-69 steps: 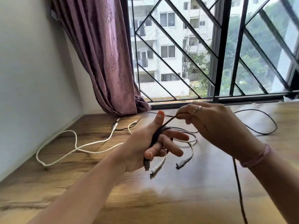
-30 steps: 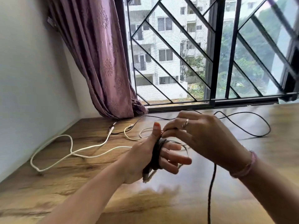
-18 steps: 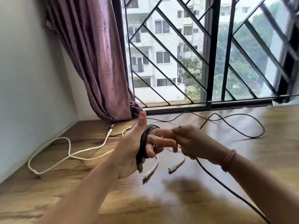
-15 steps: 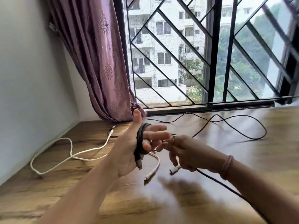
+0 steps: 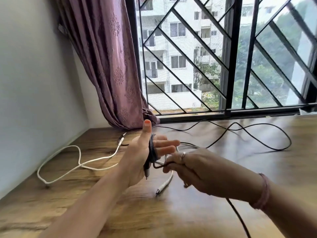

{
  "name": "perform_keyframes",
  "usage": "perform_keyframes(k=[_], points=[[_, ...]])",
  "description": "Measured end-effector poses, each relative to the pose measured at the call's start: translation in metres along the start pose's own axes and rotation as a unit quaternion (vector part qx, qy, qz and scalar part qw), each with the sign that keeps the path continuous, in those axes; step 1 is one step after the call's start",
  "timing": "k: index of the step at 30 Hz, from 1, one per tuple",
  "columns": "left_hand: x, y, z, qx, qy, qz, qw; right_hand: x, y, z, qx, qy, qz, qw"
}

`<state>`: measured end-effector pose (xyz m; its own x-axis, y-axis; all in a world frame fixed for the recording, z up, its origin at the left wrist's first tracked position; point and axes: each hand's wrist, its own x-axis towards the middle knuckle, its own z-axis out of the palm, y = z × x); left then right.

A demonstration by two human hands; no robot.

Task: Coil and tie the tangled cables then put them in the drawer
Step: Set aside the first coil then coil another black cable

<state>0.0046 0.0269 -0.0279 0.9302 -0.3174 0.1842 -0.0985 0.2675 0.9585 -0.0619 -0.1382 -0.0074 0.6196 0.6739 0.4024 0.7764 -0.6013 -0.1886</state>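
My left hand (image 5: 142, 157) is held up over the wooden table (image 5: 120, 212), thumb raised and fingers straight, with several turns of a black cable (image 5: 151, 152) wound round its fingers. A plug end hangs below the palm. My right hand (image 5: 193, 170), just right of and below the left fingers, grips the same black cable; its loose length trails back in loops (image 5: 257, 133) toward the window and down past my right wrist. A white cable (image 5: 77, 162) lies spread on the table at the left. Another white plug end (image 5: 163, 184) lies beneath my hands.
A purple curtain (image 5: 109, 66) hangs at the back left corner beside a white wall (image 5: 34, 83). A barred window (image 5: 223, 57) runs along the table's far edge. Small cable plugs (image 5: 121, 137) lie near the curtain's foot.
My right hand has carried the black cable round my left fingers from above to below them, adding turns. The loose black loops on the table have shifted.
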Motion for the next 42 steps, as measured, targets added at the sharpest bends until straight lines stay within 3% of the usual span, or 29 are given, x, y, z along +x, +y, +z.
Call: perform_keyframes(k=[5,10,18,22,25,27,30,35,39,42], points=[[-0.010,-0.011,0.012,0.118,-0.071,-0.016,0.990,-0.003,0.008,-0.004,-0.041,0.142,-0.011,0.989],[-0.012,-0.011,0.014,0.071,-0.171,-0.085,0.979,0.000,0.023,-0.009,-0.031,0.217,0.029,0.975],[-0.009,-0.004,0.009,-0.016,-0.209,-0.122,0.970,0.005,0.038,-0.006,0.013,0.211,0.028,0.977],[-0.009,0.010,0.002,-0.210,-0.301,-0.153,0.918,0.002,0.045,-0.007,0.081,0.153,0.091,0.981],[-0.012,0.013,0.000,-0.329,-0.313,-0.158,0.877,0.001,0.047,0.000,0.170,0.086,0.110,0.975],[-0.015,0.013,0.000,-0.351,-0.286,-0.133,0.882,0.002,0.044,0.005,0.247,0.040,0.130,0.959],[-0.011,0.014,-0.001,-0.317,-0.168,-0.053,0.932,0.001,0.034,0.015,0.316,-0.039,0.174,0.932],[-0.002,0.008,0.003,-0.238,-0.004,0.031,0.971,-0.004,0.012,0.019,0.257,-0.177,0.176,0.934],[-0.001,0.004,0.003,-0.082,0.014,0.025,0.996,-0.008,-0.001,0.010,0.268,-0.263,0.158,0.913],[-0.004,0.003,0.003,0.007,-0.020,0.009,1.000,-0.008,-0.005,0.002,0.306,-0.257,0.133,0.907]])
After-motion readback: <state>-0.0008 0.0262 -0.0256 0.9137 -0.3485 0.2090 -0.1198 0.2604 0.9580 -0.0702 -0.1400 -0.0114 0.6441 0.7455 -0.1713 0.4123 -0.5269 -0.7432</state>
